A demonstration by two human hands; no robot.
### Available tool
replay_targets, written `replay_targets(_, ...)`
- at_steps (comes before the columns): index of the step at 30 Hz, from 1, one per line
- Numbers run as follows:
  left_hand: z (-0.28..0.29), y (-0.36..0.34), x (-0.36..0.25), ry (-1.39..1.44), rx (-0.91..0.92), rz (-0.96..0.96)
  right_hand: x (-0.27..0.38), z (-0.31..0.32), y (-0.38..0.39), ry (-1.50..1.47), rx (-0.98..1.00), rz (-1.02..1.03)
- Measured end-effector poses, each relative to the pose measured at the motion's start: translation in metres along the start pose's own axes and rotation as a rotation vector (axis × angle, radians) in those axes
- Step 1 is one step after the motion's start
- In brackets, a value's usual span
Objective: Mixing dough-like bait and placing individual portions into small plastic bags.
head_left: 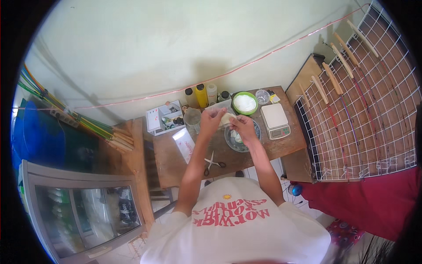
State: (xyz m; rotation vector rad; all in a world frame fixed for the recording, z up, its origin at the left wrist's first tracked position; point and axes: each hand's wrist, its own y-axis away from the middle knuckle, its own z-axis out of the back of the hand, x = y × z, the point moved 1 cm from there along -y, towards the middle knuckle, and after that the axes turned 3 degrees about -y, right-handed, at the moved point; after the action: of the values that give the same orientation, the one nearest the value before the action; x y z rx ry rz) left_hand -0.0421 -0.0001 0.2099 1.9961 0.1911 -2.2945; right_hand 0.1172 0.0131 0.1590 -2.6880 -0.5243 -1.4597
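In the head view, we have both hands raised over the middle of the desk [169,169], with a soft-looking pale piece [227,118] stretched between them. The fingers of our left hand [212,120] are nearly closed and appear to pinch its left side; the fingers of our right hand [244,127] are curled in at its right end, seeming to grip it lightly. We cannot tell exactly what the piece is made of, nor how deep the fingertips sink in. It sits up in the air near the back rim of a round bowl [249,148], in which a white lump [237,137] lies below our right hand. Just behind is a green bowl [234,107] holding white stuff [245,103], with a kitchen scale [274,115] to the right and open scissors [213,163] lying nearer us on the left. We judge that the step in hand is working or shaping this piece by hand, with neither the scissors nor the scale in use. The next move, as we see it, calls for a light, even pinch on both sides, so that the piece neither tears nor slips, and for our hands to stay close over the bowl, where anything that drops could be caught.
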Motion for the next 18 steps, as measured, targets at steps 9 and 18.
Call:
replay_targets(9,-0.002,0.0,-0.011,-0.055,0.237,0.029,0.025,-0.012,0.003,-0.005,-0.043,0.054)
replay_targets(18,-0.013,0.002,0.0,0.194,0.187,-0.043,0.042,0.003,-0.011,0.343,0.034,0.188)
